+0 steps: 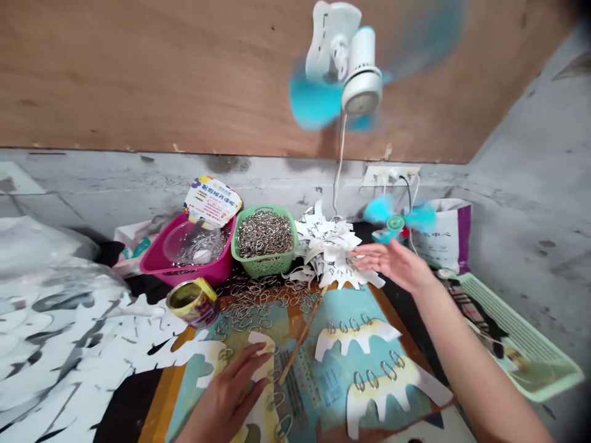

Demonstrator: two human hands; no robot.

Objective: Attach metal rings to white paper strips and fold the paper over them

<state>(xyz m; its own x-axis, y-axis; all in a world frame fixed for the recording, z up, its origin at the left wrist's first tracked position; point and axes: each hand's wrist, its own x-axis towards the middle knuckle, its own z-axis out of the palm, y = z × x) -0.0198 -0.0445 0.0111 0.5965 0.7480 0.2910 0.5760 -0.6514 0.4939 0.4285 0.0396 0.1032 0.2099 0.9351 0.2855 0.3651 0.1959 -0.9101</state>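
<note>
Fingers open: the left hand (pixel 226 394) rests on a scalloped paper cutout (pixel 258 347) at seven o'clock, the right hand (pixel 392 264) spreads in air beside a jagged paper stack (pixel 327 246).

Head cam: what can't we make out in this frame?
Head view only:
- Left hand: wrist cut off by the bottom edge; it covers part of the white paper cutout.
- Wall fan blades: motion-blurred.
- Small blue fan: blades blurred, lower part behind the right hand.
- Pink basket: contents obscured by a clear plastic bowl.
- Printed card: text too small to read.
</note>
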